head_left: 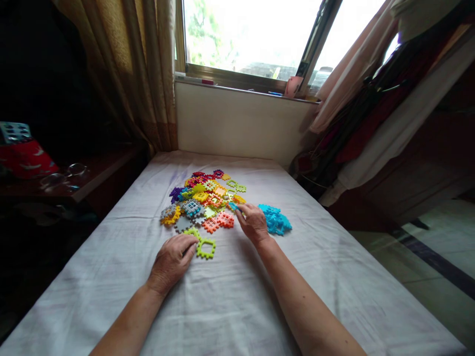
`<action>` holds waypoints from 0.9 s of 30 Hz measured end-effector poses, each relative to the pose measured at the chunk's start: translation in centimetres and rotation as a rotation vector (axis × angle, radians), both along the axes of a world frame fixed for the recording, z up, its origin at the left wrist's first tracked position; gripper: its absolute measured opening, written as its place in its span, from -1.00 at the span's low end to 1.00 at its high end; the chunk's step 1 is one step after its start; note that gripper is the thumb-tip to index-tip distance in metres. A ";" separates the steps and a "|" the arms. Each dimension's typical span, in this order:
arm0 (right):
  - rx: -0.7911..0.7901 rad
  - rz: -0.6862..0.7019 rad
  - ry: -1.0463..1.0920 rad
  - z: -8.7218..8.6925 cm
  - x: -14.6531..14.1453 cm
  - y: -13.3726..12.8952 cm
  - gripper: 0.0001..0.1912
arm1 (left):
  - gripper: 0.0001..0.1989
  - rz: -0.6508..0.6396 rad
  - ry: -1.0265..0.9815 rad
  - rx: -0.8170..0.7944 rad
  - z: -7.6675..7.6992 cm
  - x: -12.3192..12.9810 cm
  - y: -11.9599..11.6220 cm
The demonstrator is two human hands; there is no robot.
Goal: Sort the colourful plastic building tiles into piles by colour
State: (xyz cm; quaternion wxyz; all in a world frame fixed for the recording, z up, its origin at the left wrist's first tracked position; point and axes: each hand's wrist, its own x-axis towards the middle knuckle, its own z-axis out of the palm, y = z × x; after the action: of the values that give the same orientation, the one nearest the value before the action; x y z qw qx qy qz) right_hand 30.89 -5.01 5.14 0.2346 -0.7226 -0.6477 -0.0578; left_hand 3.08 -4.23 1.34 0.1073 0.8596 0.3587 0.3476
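My left hand (173, 259) rests low over the sheet, fingers curled and thumb drawn in, the tips meeting at the left edge of a lime green square interlocking tile (201, 256). Just behind those fingers lies another lime green tile (192, 232), partly covered. Between the thumb and fingers of my right hand (253, 222) is a small blue interlocking tile (232, 206), held at the right side of a mixed heap of tiles (201, 197) in yellow, orange, red, purple, grey and green. A separate pile of blue tiles (275, 220) sits right of this hand.
A white sheet (230, 306) covers the bed-like surface. Beyond it are a wall and a window sill with a pink cup (293, 86). Eyeglasses (67, 176) and a red patterned container (27, 159) stand on a dark table at left. Clothes (389, 109) hang at right.
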 end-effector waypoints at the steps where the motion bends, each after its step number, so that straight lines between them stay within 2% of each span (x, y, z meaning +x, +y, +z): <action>1: 0.021 -0.060 0.035 0.0 0.9 -0.5 -0.71 | -0.76 0.001 0.001 0.002 0.0 0.0 0.0; 5: 0.036 -0.278 0.103 -0.7 4.3 -2.4 -0.68 | -0.77 0.004 0.001 0.004 -0.1 0.0 0.1; 9: 0.043 -0.345 0.019 -1.4 5.6 -3.4 -0.69 | -0.76 0.008 0.007 0.010 -0.3 -0.1 0.2; 15: 0.069 -0.422 -0.011 -1.5 5.7 -3.8 -0.65 | -0.76 0.016 0.007 0.013 -0.4 -0.1 0.2; 18: 0.086 -0.346 0.003 -1.3 4.5 -3.4 -0.69 | -0.77 0.016 0.000 0.008 -0.4 -0.1 0.1; 20: 0.082 -0.221 0.016 -1.1 2.8 -2.7 -0.72 | -0.76 0.020 -0.003 -0.002 -0.3 -0.1 0.1; 24: 0.003 0.066 0.021 -0.3 -2.6 0.0 -0.77 | -0.75 0.025 -0.029 -0.041 0.0 0.0 0.0; 27: -0.075 0.149 0.003 0.2 -6.8 2.2 -0.73 | -0.76 0.048 -0.095 -0.069 0.0 0.0 0.0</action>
State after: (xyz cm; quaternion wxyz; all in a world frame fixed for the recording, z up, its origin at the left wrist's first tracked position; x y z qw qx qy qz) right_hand 24.10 -2.77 5.38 0.2121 -0.6808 -0.7009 -0.0147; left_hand 3.09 -4.22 1.37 0.1454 0.8290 0.3857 0.3780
